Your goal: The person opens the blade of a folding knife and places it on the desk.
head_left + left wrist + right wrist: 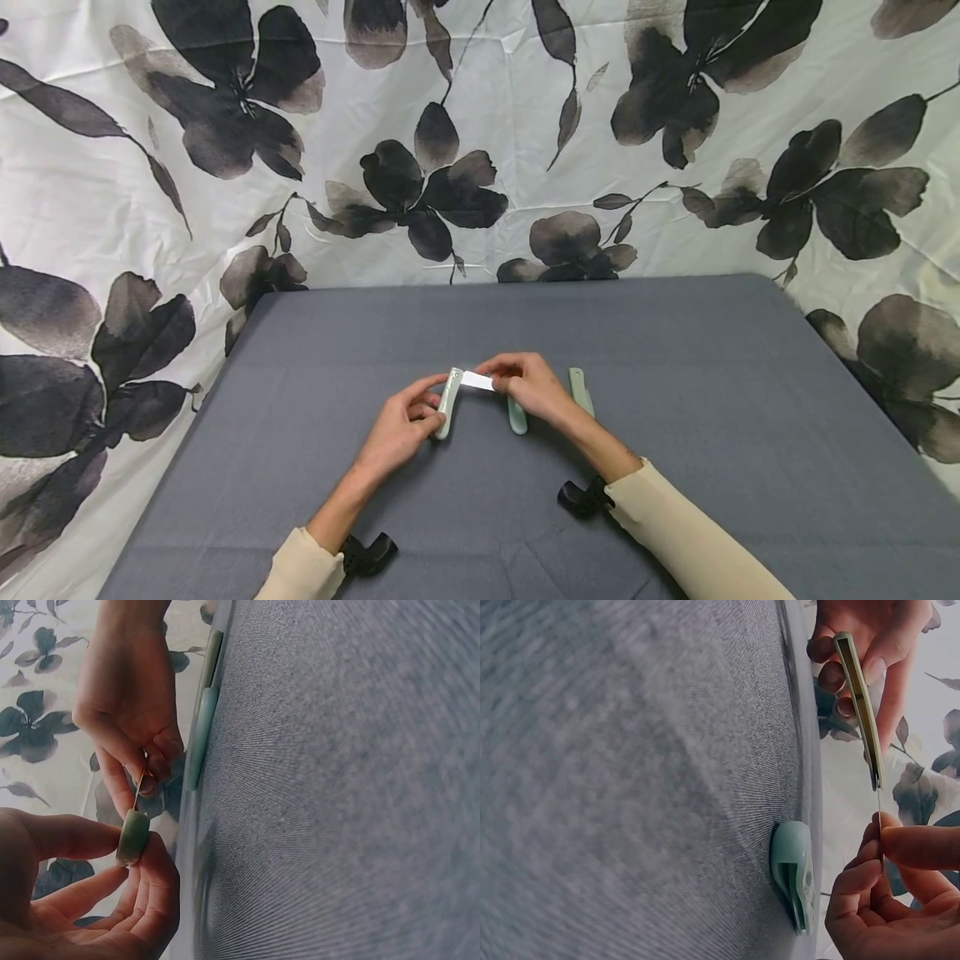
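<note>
A folding knife with a pale green handle (448, 405) is held above the table, its shiny blade (477, 381) swung out at an angle. My left hand (402, 423) grips the handle between thumb and fingers. With thumb and fingertips, my right hand (529, 386) pinches the blade's far part, hiding its tip. The right wrist view shows the handle's open slot (862, 712) facing the camera. A teal folding knife (517, 418) lies on the table below my right hand, which partly covers it. Another pale green folding knife (577, 384) lies beyond the right wrist, partly behind the forearm.
A grey cloth covers the table (360, 333), with some creases near the front. Behind and beside it hangs a white curtain (510, 100) with dark flowers. Black straps with mounts (367, 557) sit on both wrists.
</note>
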`<action>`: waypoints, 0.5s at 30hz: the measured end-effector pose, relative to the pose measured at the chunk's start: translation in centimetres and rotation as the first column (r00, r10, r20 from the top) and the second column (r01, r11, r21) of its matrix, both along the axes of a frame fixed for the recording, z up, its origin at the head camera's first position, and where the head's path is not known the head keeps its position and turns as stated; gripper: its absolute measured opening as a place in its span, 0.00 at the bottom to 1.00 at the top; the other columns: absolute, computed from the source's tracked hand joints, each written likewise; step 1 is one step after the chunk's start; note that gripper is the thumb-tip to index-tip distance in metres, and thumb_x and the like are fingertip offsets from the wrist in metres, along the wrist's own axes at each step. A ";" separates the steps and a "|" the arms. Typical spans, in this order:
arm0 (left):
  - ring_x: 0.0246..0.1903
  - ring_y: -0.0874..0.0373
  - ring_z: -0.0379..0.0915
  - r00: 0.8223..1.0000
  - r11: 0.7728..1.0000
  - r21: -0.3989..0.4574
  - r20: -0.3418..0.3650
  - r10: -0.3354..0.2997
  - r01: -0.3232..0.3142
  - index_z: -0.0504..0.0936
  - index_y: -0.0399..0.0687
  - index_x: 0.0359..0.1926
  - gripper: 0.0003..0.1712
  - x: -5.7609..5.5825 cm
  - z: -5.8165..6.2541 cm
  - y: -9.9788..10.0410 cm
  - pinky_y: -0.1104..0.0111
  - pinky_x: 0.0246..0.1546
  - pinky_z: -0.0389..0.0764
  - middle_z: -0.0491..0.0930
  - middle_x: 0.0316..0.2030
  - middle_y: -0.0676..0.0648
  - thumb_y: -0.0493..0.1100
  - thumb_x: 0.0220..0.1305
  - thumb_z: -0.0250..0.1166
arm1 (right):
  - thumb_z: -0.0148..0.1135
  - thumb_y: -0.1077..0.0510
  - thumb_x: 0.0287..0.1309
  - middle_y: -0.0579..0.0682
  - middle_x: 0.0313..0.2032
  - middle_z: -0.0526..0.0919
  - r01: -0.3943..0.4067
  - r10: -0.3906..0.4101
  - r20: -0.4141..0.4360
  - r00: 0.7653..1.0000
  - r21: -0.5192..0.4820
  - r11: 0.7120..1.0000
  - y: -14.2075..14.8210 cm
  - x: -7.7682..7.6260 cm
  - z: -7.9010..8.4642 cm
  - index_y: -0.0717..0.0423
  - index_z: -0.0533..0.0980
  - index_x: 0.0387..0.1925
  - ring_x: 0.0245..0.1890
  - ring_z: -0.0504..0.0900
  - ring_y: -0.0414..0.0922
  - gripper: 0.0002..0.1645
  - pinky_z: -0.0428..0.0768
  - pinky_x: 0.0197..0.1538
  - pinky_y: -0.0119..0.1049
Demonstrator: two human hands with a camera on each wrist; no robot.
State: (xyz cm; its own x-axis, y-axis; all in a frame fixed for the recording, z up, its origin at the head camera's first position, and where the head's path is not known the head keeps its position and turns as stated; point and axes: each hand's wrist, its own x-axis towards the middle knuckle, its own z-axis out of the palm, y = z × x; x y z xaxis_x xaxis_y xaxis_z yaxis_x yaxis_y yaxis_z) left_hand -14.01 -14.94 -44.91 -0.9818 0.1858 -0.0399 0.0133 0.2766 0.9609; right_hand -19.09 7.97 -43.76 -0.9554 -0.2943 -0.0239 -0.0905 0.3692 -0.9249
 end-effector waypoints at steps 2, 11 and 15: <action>0.34 0.62 0.79 1.000 1.000 0.001 0.002 0.001 -0.001 0.75 0.44 0.71 0.35 0.1 -0.2 0.0 0.75 0.32 0.75 0.81 0.46 0.36 0.26 0.62 0.63 | 0.61 0.67 0.64 0.55 0.44 0.90 0.003 -0.003 -0.001 1.000 0.003 1.000 0.0 0.0 -0.2 0.55 0.88 0.47 0.37 0.82 0.45 0.15 0.75 0.42 0.35; 0.34 0.62 0.79 1.000 1.000 -0.012 0.000 0.007 -0.007 0.76 0.44 0.71 0.35 0.4 -0.8 0.1 0.75 0.32 0.75 0.81 0.46 0.36 0.27 0.62 0.63 | 0.60 0.67 0.66 0.56 0.46 0.90 0.041 -0.041 -0.001 0.999 0.019 0.999 0.0 -0.2 -0.8 0.55 0.88 0.46 0.38 0.81 0.43 0.15 0.75 0.42 0.34; 0.34 0.62 0.79 1.000 1.000 -0.012 -0.006 0.006 -0.006 0.76 0.45 0.70 0.35 0.6 -1.1 0.1 0.75 0.32 0.75 0.82 0.46 0.36 0.27 0.62 0.63 | 0.60 0.67 0.66 0.55 0.47 0.90 0.043 -0.043 -0.004 0.999 0.026 0.999 -0.1 -0.2 -0.9 0.54 0.88 0.45 0.39 0.80 0.43 0.14 0.75 0.43 0.35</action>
